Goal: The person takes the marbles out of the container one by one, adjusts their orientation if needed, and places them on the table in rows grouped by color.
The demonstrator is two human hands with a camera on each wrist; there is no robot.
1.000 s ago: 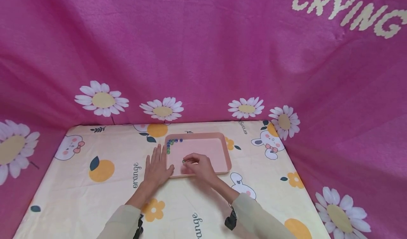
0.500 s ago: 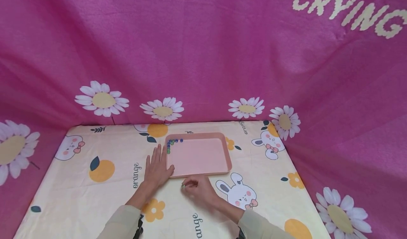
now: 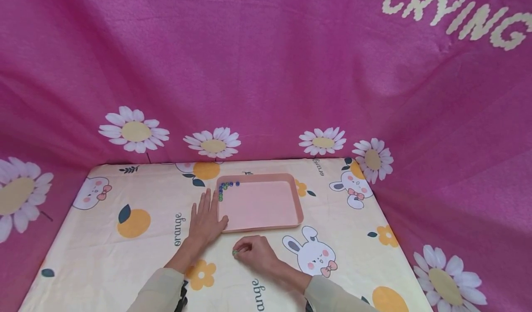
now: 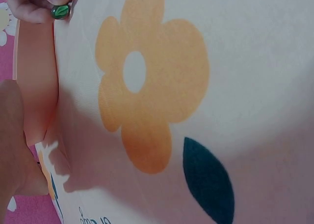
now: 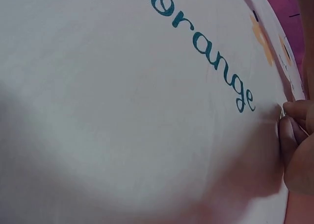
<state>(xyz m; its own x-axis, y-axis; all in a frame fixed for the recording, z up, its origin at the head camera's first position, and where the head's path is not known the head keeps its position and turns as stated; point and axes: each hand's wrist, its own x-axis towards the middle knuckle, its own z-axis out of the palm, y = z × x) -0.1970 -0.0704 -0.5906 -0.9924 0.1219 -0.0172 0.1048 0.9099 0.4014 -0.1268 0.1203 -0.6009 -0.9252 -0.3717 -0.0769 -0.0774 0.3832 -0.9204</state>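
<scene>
My right hand point(image 3: 258, 255) pinches a green glass marble point(image 3: 235, 253) between thumb and fingertips, just in front of the tray's near side. The left wrist view shows that marble point(image 4: 60, 12) close up, at or just above the cloth. A shallow pink tray point(image 3: 298, 201) lies behind it. Inside, several blue and green marbles point(image 3: 220, 191) line the far left corner, with one blue marble point(image 3: 238, 183) slightly apart along the back wall. With fingers extended, my left hand point(image 3: 206, 222) rests against the tray's left side, thumb at the near left corner.
A cream tablecloth point(image 3: 158, 256) printed with oranges, rabbits and flowers covers the table. Pink fabric point(image 3: 266, 81) with daisies hangs behind and at both sides. The tray's raised walls point(image 4: 37, 77) stand between its inside and the cloth.
My right hand has drawn back from inside the tray, over its near wall, to the cloth in front, carrying the green marble. The left hand, tray and other marbles stay put.
</scene>
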